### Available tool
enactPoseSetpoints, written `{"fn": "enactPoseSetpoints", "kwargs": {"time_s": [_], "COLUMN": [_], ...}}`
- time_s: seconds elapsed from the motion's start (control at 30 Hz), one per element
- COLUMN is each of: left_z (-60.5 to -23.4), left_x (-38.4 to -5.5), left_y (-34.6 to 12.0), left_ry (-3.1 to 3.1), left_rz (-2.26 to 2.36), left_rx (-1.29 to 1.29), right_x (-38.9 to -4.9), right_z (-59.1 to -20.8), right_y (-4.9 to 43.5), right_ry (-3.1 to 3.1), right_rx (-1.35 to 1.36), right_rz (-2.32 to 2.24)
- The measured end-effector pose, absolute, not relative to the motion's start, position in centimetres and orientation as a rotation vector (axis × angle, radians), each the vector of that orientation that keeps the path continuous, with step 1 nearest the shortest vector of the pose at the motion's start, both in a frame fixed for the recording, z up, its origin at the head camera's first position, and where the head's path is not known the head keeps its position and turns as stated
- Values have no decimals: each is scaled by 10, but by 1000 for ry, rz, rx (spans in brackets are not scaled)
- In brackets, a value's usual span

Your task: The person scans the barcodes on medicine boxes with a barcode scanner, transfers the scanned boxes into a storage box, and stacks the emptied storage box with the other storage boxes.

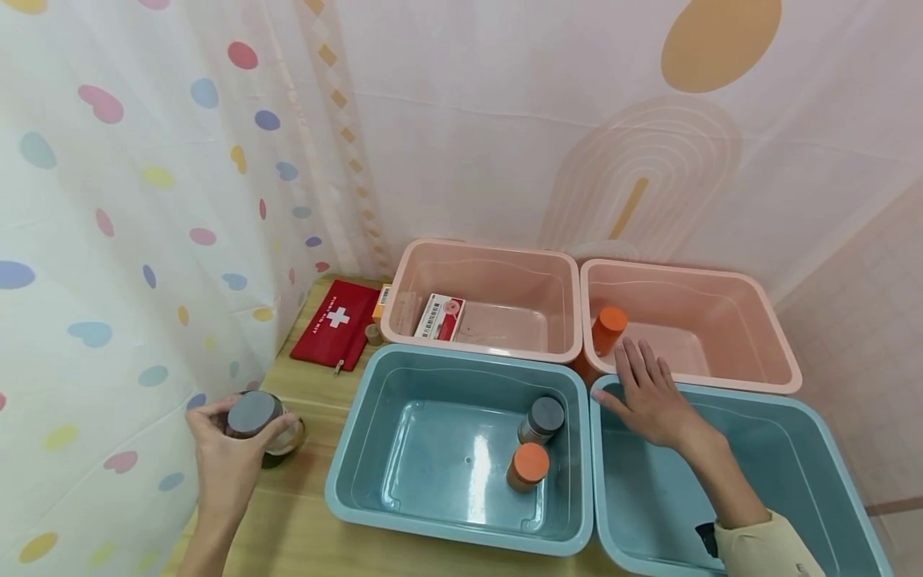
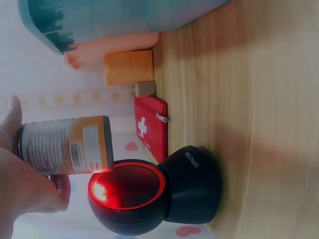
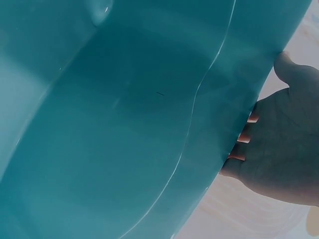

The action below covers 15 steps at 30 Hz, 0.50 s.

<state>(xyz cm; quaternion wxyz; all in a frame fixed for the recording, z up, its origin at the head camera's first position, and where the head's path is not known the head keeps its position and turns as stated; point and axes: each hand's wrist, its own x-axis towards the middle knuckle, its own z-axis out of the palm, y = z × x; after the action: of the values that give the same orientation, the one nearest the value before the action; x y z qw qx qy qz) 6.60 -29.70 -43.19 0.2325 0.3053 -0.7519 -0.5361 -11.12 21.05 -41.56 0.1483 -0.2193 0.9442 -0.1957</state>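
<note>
Left hand [image 1: 227, 458] grips bottle [image 2: 67, 144] beside scanner [image 2: 194, 191], tabletop [image 1: 320, 425] room alongside; right hand [image 1: 654, 407], fingers straight, over back edge of right blue bin [image 1: 779, 473].

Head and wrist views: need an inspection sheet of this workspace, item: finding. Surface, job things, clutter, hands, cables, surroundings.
Surface: wood-grain table; left blue bin and right blue bin in front, left pink bin and right pink bin behind.
Job things: held bottle by the black scanner, red light on; grey-lidded bottle and orange-lidded bottle in left blue bin; orange bottle in right pink bin; medicine box in left pink bin.
Clutter: red first-aid pouch, orange box, small cylinder.
Hands: left hand grips the held bottle; right hand, fingers extended, at the right-hand bins' rims.
Cables: nothing seen.
Surroundings: patterned curtains.
</note>
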Motion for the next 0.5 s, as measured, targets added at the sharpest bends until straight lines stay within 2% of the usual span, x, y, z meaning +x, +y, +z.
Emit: {"fn": "enactPoseSetpoints", "kwargs": {"time_s": [0.13, 0.5], "left_z": [-435, -430], "left_x": [68, 66], "left_y": [-309, -333], "left_ry": [-2113, -2412], "left_rz": [-1555, -1455], "left_rx": [748, 284], "right_x": [-111, -110], "right_z": [-416, -416], "right_y": [210, 210], "right_ry": [2721, 2742], "right_rx": [-637, -640], "right_rz": [-564, -549]}}
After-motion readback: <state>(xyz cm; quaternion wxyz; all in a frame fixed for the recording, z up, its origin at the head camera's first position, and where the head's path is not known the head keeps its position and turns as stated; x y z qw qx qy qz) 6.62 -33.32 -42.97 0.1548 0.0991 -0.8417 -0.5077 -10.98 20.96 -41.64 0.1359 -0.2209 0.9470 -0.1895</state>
